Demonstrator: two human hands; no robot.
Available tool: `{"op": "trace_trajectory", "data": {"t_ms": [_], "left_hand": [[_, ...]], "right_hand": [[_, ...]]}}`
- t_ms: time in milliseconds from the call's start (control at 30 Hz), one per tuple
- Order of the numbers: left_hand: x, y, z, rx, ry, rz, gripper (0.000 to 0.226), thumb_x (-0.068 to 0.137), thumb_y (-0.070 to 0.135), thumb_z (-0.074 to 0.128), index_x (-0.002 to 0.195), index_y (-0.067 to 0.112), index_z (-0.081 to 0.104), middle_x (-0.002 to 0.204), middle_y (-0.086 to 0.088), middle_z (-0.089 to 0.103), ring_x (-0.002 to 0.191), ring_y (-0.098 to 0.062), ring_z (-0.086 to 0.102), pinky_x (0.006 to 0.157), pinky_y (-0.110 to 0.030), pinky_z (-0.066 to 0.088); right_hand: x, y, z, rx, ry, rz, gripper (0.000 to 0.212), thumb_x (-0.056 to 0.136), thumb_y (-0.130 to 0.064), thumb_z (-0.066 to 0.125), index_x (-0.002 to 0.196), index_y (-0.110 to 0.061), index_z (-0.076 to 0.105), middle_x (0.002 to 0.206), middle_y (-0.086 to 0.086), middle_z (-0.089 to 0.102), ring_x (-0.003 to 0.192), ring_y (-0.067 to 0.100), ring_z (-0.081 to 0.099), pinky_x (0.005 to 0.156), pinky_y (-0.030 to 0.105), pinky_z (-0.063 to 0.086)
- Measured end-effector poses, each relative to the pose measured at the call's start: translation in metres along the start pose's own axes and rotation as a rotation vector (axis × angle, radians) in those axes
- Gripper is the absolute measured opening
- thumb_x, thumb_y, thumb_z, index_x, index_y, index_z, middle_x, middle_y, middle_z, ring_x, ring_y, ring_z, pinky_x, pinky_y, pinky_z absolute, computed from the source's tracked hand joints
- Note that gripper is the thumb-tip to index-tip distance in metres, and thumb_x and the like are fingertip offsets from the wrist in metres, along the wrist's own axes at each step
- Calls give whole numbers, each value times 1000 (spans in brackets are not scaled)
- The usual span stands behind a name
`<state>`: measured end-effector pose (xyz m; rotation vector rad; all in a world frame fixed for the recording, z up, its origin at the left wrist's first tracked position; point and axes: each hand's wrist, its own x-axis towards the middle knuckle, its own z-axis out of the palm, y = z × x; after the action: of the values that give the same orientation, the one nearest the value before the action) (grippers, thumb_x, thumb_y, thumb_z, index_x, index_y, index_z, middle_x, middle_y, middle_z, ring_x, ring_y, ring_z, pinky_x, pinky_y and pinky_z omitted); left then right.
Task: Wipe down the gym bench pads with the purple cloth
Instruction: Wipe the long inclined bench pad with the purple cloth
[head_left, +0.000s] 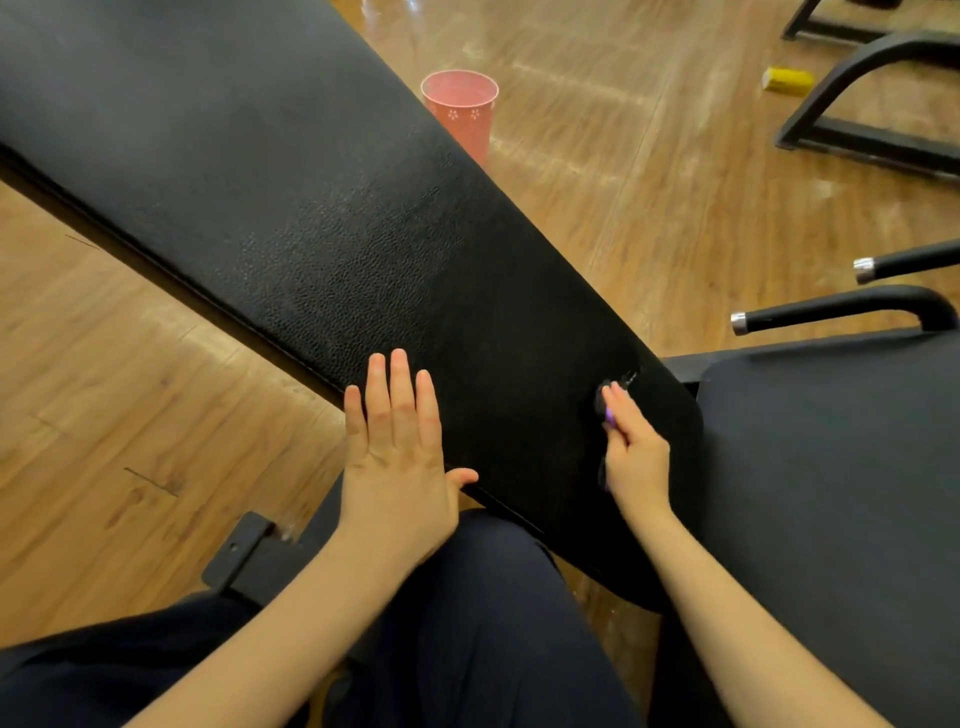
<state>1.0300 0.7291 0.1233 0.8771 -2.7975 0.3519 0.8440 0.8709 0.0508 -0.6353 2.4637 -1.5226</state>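
We hold both forearms forward and bare, the left hand (397, 457) spread flat, palm down, with its four fingers straight and close together and the thumb stuck out to the right. Our right hand (631, 447) lies well apart from it, turned on its edge, fingers curled in a pinch.

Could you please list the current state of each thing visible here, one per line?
Long black textured bench pad: tilted, small wet streak near its lower end.
Purple cloth: mostly hidden under right hand, on pad.
Left hand: flat, fingers straight, resting on pad edge.
Right hand: pressing cloth against pad.
Pink plastic cup: upright on floor.
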Motion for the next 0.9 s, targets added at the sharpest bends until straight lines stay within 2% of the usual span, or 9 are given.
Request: {"op": "trace_trajectory", "data": {"t_ms": [100,233,300,367,400,533,800,900], "left_hand": [[0,-1,1,-31,7,7,115,57,52,78,139,-9,27,147,-31,19,138,-46,14,114,-51,-9],[1,-1,3,-32,22,-7,115,54,49,80,137,-12,30,146,-33,21,137,-46,15,114,-50,-11],[1,1,1,-34,3,-13,114,53,48,80,137,-12,30,146,-33,20,137,-46,15,114,-51,-10],[1,1,1,-23,-11,-15,115,54,49,80,137,-12,29,146,-33,19,137,-46,15,114,-51,-10],[1,1,1,-16,-12,-16,115,54,50,80,137,-12,29,147,-32,19,138,-46,14,114,-51,-10],[0,2,3,-2,2,-19,113,57,50,76,138,-11,27,148,-31,17,139,-43,5,114,-51,-10],[1,2,1,17,-16,-15,115,59,54,76,139,-8,23,149,-30,14,139,-45,10,114,-51,-11],[1,2,-2,17,-37,-18,115,60,54,75,140,-7,19,149,-29,12,139,-45,10,113,-51,-13]], "right_hand": [[61,-10,0,-37,52,49,41,93,3,45,133,-7,49,139,4,47,133,16,37,103,12,22],[96,-20,8,-60,-41,-108,42,92,5,45,132,-7,50,141,4,44,135,14,33,110,20,23],[96,-10,6,-58,-47,-143,44,91,9,43,132,-5,49,140,3,44,134,13,34,109,16,24],[95,9,-5,-59,-22,-78,46,91,10,41,133,-6,48,141,4,43,133,13,35,102,4,24],[95,19,-12,-67,0,-19,45,91,9,41,133,-7,48,141,5,44,133,14,36,100,4,24],[91,30,-24,-81,50,136,41,94,1,44,133,-9,49,141,6,46,132,16,38,102,13,25],[-15,22,-16,-49,2,79,43,93,1,47,134,-8,45,140,0,45,132,9,35,107,19,24],[-70,30,-13,-55,-9,4,43,90,7,50,131,-6,47,137,-4,43,130,6,34,105,11,23]]}}
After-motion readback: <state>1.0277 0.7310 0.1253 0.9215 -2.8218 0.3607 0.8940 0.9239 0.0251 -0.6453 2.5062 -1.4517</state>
